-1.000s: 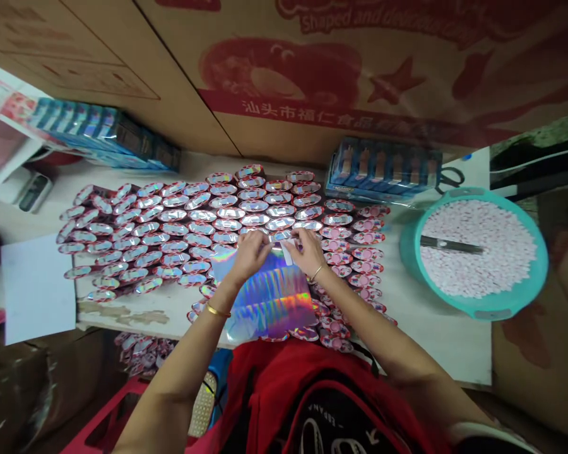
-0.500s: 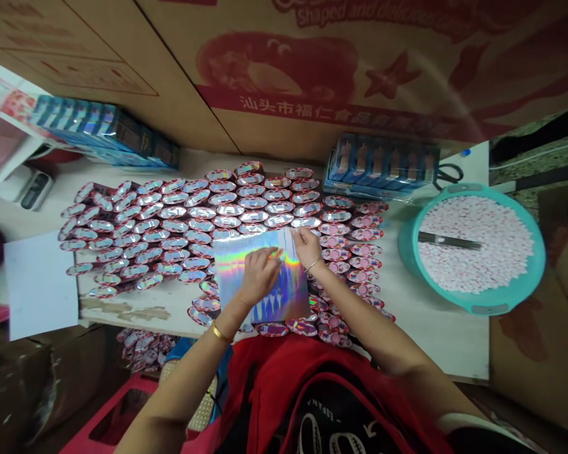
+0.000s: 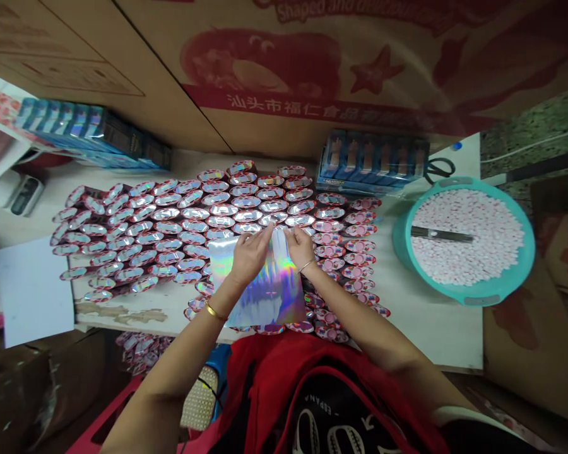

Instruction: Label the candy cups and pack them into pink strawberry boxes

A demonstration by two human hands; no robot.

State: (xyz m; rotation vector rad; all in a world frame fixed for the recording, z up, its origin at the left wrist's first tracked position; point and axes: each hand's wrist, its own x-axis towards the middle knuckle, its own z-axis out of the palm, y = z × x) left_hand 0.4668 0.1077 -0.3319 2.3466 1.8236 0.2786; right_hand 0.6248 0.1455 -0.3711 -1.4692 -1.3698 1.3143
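A shiny rainbow-silver sticker sheet (image 3: 284,293) lies over the rows of packets in front of me, with pale strips near its top right. My right hand (image 3: 301,248) pinches the sheet's upper right edge between thumb and fingers. Over the upper part of the sheet, my left hand (image 3: 252,253) reaches forward, its fingers close together. Those fingertips meet at the near side of a red-and-silver oval-topped packet (image 3: 273,205); whatever is between them is too small to make out. Many similar packets (image 3: 165,214) stand around the sheet, and those at the right show pink round spots (image 3: 330,251).
At the right, a turquoise tub (image 3: 400,252) holds small pale pieces and a metal strip (image 3: 442,234). Blue boxed packs (image 3: 373,161) stand at the back, beside black-handled scissors (image 3: 440,169). A white paper sheet (image 3: 35,293) lies left. Large cartons (image 3: 274,75) form a wall behind.
My left hand has moved forward from the middle of the sheet to the packets beyond its top edge. My right hand still grips the sheet. The whole view has shifted slightly.
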